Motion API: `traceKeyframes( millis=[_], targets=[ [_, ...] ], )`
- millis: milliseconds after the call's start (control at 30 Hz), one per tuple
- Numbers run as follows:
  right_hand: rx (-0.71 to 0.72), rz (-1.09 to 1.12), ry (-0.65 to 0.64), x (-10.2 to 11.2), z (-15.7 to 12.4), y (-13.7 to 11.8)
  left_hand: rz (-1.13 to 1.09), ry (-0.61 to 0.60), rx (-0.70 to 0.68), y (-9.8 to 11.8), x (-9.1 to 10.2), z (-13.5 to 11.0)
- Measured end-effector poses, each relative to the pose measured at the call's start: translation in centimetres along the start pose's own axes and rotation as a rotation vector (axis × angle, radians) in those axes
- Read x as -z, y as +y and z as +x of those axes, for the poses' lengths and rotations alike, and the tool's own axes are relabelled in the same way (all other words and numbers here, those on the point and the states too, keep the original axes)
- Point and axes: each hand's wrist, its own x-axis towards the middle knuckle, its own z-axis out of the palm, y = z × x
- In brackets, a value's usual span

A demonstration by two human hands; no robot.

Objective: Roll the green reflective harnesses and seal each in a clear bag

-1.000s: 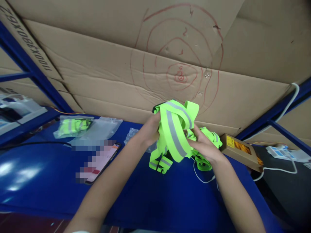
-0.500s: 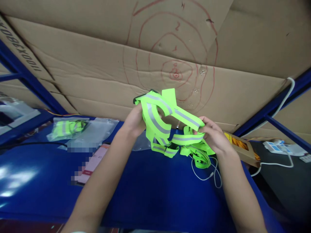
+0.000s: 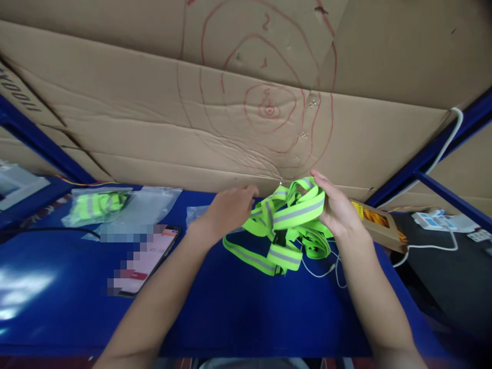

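A neon yellow-green reflective harness [image 3: 300, 212], made of elastic straps with silver stripes and black buckles, is gathered in loops between my hands above the blue table. My right hand [image 3: 340, 210] holds the loops from the right, thumb side up, palm partly showing. My left hand [image 3: 230, 207] is closed at the left edge of the bundle, back of the hand up; its fingertips are slightly blurred and partly hidden. One strap loop with a buckle hangs low toward the table. Just below my right hand shows a coiled green strap [image 3: 317, 246]; whether it belongs to the same harness I cannot tell.
On the blue table [image 3: 238, 312] lie a bagged green harness [image 3: 100, 205], a clear plastic bag [image 3: 157, 202], a phone [image 3: 149, 261] and a white cable [image 3: 319, 275]. Cardboard [image 3: 134, 118] with red rings stands behind. At right are an open-window box [image 3: 378, 225] and a power strip [image 3: 442, 221].
My left hand has dropped and turned over, bringing its side of the harness down. The stretched straps are now bunched near my right hand, and a loop hangs lower. The view has shifted slightly.
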Motion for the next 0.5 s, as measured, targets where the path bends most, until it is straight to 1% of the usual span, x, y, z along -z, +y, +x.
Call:
traceKeyframes(
  millis=[33, 67, 100, 133, 167, 233, 267, 300, 400, 500],
  targets=[
    [0.015, 0.017, 0.025, 0.0, 0.2, 0.2, 0.107, -0.108, 0.007, 1.1, 0.0, -0.7],
    [0.034, 0.03, 0.05, 0.1, 0.3, 0.3, 0.165, -0.248, -0.011, 2.0, -0.1, -1.3],
    [0.058, 0.041, 0.073, 0.1, 0.4, 0.4, 0.185, -0.372, -0.044, 2.7, -0.3, -1.7],
    [0.087, 0.049, 0.093, 0.2, 0.3, 0.4, 0.182, -0.46, -0.083, 3.1, -0.6, -1.8],
    [0.124, 0.055, 0.113, 0.2, 0.3, 0.4, 0.151, -0.496, -0.121, 3.2, -1.1, -1.7],
    [0.194, 0.062, 0.14, 0.2, -0.1, 0.2, 0.063, -0.46, -0.155, 2.8, -2.4, -0.9],
    [0.211, 0.062, 0.133, 0.2, -0.3, 0.0, -0.003, -0.446, -0.149, 2.4, -3.1, -0.3],
    [0.218, 0.061, 0.113, 0.3, -0.4, -0.1, -0.101, -0.477, -0.13, 1.9, -3.7, 0.3],
    [0.225, 0.045, 0.01, 0.5, -0.7, -0.8, -0.483, -0.661, -0.012, 0.4, -5.3, 1.7],
    [0.258, -0.015, -0.038, 1.1, -0.2, -1.2, -0.722, -0.766, 0.092, -0.8, -6.2, 2.0]
  ],
)
